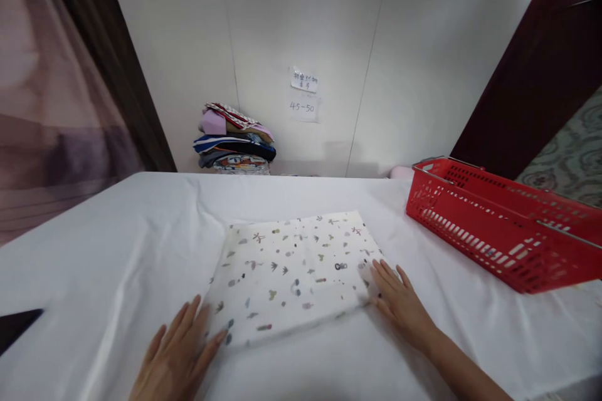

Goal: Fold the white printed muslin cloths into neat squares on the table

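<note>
A white cloth (301,269) with small printed figures in grey, green and red lies flat in a rough rectangle on the white-covered table. It looks folded, though the number of layers cannot be seen. My left hand (176,351) rests at its near left corner, fingers stretched out, with the thumb touching the cloth's edge. At the right edge my right hand (399,304) lies with its fingers spread, fingertips on the cloth. Neither hand grips anything.
A red plastic basket (475,232) with metal handles stands on the right of the table (117,263). Behind the far edge is a stack of folded clothes (235,141) against a pale wall bearing paper notes (304,95). A dark flat object (19,329) lies at the left edge.
</note>
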A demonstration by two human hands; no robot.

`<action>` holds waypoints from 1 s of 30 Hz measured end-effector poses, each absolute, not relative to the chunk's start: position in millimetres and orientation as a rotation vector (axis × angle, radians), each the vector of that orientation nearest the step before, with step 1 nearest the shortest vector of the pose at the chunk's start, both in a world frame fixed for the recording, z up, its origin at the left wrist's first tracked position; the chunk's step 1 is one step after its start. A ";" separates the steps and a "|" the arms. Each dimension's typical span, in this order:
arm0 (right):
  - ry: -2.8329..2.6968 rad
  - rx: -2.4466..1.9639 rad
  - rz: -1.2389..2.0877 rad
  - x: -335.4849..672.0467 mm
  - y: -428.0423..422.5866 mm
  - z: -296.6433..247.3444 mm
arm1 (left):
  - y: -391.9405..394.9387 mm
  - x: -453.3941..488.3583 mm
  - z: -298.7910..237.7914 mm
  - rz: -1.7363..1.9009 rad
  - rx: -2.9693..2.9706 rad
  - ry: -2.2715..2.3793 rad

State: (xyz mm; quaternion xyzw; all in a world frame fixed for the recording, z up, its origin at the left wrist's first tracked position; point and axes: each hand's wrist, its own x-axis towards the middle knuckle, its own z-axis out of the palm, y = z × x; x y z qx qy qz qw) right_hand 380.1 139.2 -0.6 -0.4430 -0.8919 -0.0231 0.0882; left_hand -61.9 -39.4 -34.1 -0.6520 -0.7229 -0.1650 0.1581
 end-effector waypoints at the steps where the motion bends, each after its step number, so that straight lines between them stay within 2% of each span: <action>1: -2.648 -1.322 -0.055 373.7 142.4 0.4 | -35.2 -57.9 -31.7 -0.467 -1.836 -2.082; 8: -2.658 -1.445 0.154 372.2 152.7 -8.5 | -26.0 -43.1 -30.9 -0.422 -1.877 -2.212; 11: -2.643 -1.447 0.170 365.9 154.4 -0.7 | -21.1 -43.1 -21.8 -0.578 -1.847 -2.302; 14: -2.627 -1.379 0.189 338.6 159.2 15.1 | -4.4 -40.0 1.1 -0.744 -1.742 -2.604; 20: -2.660 -1.200 0.443 248.1 169.7 41.7 | 34.6 -43.7 39.4 -1.012 -1.332 -3.087; 27: -2.789 -1.254 0.457 197.9 180.1 10.7 | 37.2 -57.8 39.5 -1.484 -1.288 -3.283; 30: -2.797 -1.237 0.454 198.7 181.8 0.4 | 38.2 -62.8 29.6 -1.484 -1.293 -3.225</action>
